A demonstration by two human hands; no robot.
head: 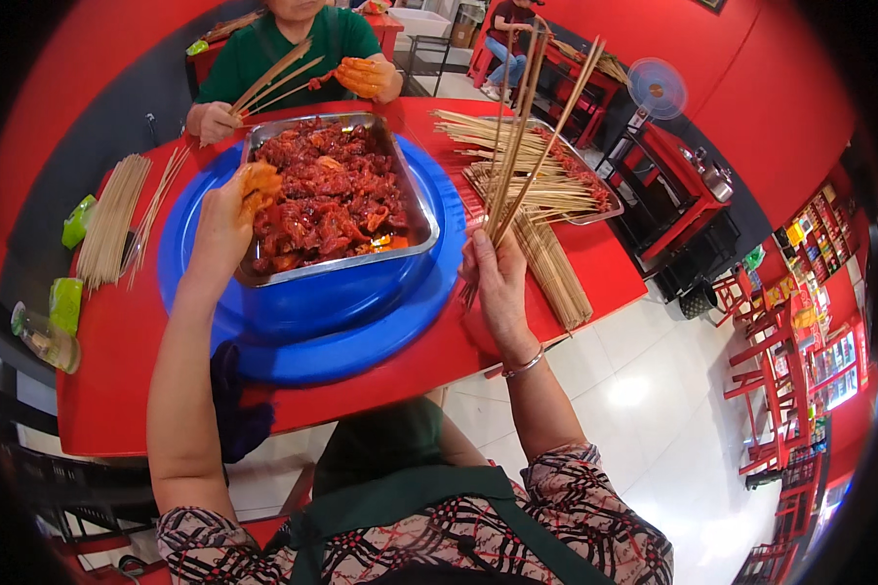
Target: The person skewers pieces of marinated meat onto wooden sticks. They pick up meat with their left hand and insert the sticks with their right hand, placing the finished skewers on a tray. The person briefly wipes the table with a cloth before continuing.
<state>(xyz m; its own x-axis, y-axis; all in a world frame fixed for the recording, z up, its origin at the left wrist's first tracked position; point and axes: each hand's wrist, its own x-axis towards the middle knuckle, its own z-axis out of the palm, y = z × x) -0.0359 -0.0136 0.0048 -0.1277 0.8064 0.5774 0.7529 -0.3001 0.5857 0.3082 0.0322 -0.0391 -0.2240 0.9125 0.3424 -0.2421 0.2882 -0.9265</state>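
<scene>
My right hand grips a small bundle of bamboo skewers, which fan upward from the fist. A metal bangle circles that wrist. At the near left side of a steel tray, my left hand is raised with its fingers curled and coated orange. Whether a piece of meat sits in those fingers is hidden. Glossy red marinated meat fills the tray, with oily liquid in its near right corner. The tray rests on an upturned-looking blue plastic basin.
Across the red table, a person in green holds skewers and a piece of meat. Filled skewers lie on a second tray at right, beside a skewer bundle. More skewers and a bottle are at left.
</scene>
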